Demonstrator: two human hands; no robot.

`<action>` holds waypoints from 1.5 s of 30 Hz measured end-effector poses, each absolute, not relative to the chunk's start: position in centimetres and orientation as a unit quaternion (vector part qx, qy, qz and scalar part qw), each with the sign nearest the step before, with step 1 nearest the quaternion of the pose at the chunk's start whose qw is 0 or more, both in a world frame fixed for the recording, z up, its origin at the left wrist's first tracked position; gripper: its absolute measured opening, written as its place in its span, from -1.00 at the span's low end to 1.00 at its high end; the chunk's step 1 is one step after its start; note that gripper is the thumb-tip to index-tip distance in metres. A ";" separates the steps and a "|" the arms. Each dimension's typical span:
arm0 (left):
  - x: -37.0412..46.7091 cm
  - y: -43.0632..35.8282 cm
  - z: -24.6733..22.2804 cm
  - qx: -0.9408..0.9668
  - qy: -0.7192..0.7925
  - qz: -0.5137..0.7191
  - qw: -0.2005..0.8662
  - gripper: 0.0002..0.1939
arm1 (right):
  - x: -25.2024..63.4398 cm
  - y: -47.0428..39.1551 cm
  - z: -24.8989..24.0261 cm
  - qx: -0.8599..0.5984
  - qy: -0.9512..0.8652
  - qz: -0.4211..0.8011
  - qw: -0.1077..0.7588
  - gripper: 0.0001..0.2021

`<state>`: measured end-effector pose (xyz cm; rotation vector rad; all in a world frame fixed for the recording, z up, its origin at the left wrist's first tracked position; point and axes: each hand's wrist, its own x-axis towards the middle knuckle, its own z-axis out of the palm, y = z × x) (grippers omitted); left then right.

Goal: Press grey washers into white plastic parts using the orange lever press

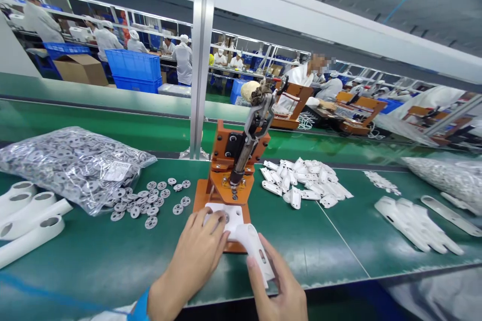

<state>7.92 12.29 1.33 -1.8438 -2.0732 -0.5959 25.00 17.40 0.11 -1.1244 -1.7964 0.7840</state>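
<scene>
An orange press fixture [203,195] with an upright metal lever stands in front of me on the green bench. My left hand [201,243] rests at the fixture's base, its fingers curled over a small grey disc at the white plate [235,214]; whether they pinch the disc is hidden. A curved white plastic part [250,241] with slots reaches from the base toward me. My right hand [280,281] holds its lower end between thumb and fingers.
Grey discs [151,222] lie loose left of the fixture, beside a clear bag [68,165] of discs. White tubular parts [33,238] are at the far left. Small white pieces [295,198] and longer white parts [406,220] lie right. A metal post [201,60] rises behind.
</scene>
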 end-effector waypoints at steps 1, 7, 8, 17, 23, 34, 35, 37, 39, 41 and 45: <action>8.1 12.1 1.3 -0.650 -0.715 -0.194 0.170 -0.69 | 25.0 17.4 0.2 -0.444 -0.721 0.316 0.427 -0.56; 8.4 12.1 2.1 -0.663 -0.727 -0.137 0.115 -0.64 | 24.9 17.8 1.1 -0.447 -0.745 0.294 0.398 -0.57; 8.3 12.2 2.3 -0.662 -0.732 -0.132 0.093 -0.63 | 24.8 17.9 1.3 -0.446 -0.753 0.280 0.396 -0.56; 6.8 10.6 1.7 -0.574 -0.721 -0.373 -0.108 -0.65 | 20.9 17.0 1.5 -0.449 -0.790 0.190 0.372 -0.55; 6.0 11.2 1.2 -0.599 -0.689 -0.381 -0.145 -0.44 | 18.9 17.0 1.4 -0.450 -0.830 0.120 0.307 -0.49; 5.6 11.1 3.2 -0.498 -0.667 -0.447 -0.327 -0.35 | 20.2 17.2 2.8 -0.421 -0.823 0.254 0.283 -0.43; 5.6 11.2 3.1 -0.488 -0.673 -0.455 -0.320 -0.39 | 20.4 17.5 2.9 -0.412 -0.825 0.270 0.278 -0.45; 5.6 11.4 2.8 -0.477 -0.686 -0.459 -0.304 -0.42 | 21.1 18.3 3.7 -0.399 -0.826 0.300 0.262 -0.46; 5.6 11.6 2.6 -0.473 -0.700 -0.447 -0.292 -0.39 | 21.6 19.7 5.9 -0.412 -0.808 0.304 0.292 -0.42; 5.5 11.6 2.4 -0.475 -0.712 -0.434 -0.280 -0.37 | 21.6 21.5 9.7 -0.421 -0.770 0.287 0.385 -0.38; 5.3 11.6 2.6 -0.484 -0.718 -0.426 -0.264 -0.38 | 18.3 26.4 19.7 -0.231 -0.704 0.342 0.579 -0.51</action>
